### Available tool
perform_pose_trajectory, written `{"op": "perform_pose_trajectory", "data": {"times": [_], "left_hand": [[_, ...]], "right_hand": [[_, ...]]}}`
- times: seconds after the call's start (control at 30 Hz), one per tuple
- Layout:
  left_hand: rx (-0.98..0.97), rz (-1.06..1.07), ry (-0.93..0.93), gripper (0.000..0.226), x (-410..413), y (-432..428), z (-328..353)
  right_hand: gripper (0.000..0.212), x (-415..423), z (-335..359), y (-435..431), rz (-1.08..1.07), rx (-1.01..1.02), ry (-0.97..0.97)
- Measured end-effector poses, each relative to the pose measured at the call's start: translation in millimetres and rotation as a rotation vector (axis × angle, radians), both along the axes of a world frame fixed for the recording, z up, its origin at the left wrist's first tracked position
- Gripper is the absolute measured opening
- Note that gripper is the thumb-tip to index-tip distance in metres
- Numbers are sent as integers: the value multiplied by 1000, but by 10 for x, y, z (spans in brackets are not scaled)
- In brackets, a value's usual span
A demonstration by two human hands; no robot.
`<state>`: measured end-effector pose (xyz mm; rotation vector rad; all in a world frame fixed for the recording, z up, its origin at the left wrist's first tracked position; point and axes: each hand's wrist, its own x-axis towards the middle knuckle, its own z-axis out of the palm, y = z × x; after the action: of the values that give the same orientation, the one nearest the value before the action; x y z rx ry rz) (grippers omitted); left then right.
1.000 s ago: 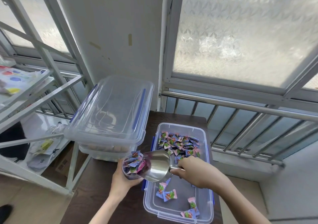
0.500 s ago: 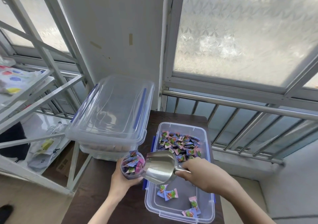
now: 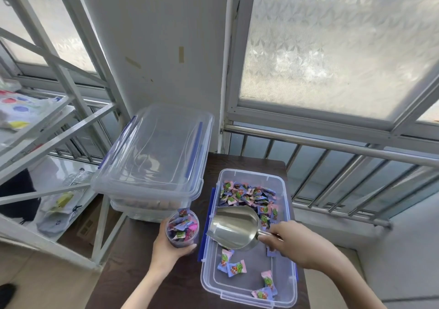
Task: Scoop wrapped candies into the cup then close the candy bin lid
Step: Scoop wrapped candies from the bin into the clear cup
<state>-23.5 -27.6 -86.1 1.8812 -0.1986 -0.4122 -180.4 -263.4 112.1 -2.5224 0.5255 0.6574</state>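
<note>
A clear plastic candy bin (image 3: 286, 232) sits open on the dark table, with wrapped candies (image 3: 247, 194) piled at its far end and a few loose ones near the front. My right hand (image 3: 294, 244) grips the handle of a steel scoop (image 3: 234, 228), which hovers empty over the bin's left side. My left hand (image 3: 169, 249) holds a clear cup (image 3: 183, 228) full of candies just left of the bin. The bin's clear lid (image 3: 154, 152) with blue clips rests tilted on another container at the left.
A second closed container (image 3: 142, 210) stands under the lid on the dark table (image 3: 142, 280). White metal shelving (image 3: 47, 142) with bags stands to the left. A railing (image 3: 332, 147) and frosted windows lie behind the table.
The scoop has tipped back from the cup's rim and moved right over the bin. The cup stays in my left hand, now full of candies.
</note>
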Motion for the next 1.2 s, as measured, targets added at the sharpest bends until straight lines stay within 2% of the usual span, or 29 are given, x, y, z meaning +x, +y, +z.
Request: {"op": "perform_pose_trajectory", "data": {"times": [0.23,0.47,0.73,0.93,1.07,1.2], "left_hand": [[93,5,-7,87,-5,137,-181],[155,35,-40,88,-21,177,-250],[157,35,-8,92,-47,173,-263],[217,-102,-42,83,-43,281,-214],[352,-218,-82,78,56,411,-136],[507,-348,-134,75,244,497,-45]], "right_hand": [[42,-116,-675,-224,-308,99,55],[41,16,-1436,-210,-595,184,31],[31,364,-1908,41,-485,136,34],[16,343,-2131,238,-386,122,94],[33,254,-2141,307,-342,29,119],[32,240,-2105,283,-274,-66,147]]}}
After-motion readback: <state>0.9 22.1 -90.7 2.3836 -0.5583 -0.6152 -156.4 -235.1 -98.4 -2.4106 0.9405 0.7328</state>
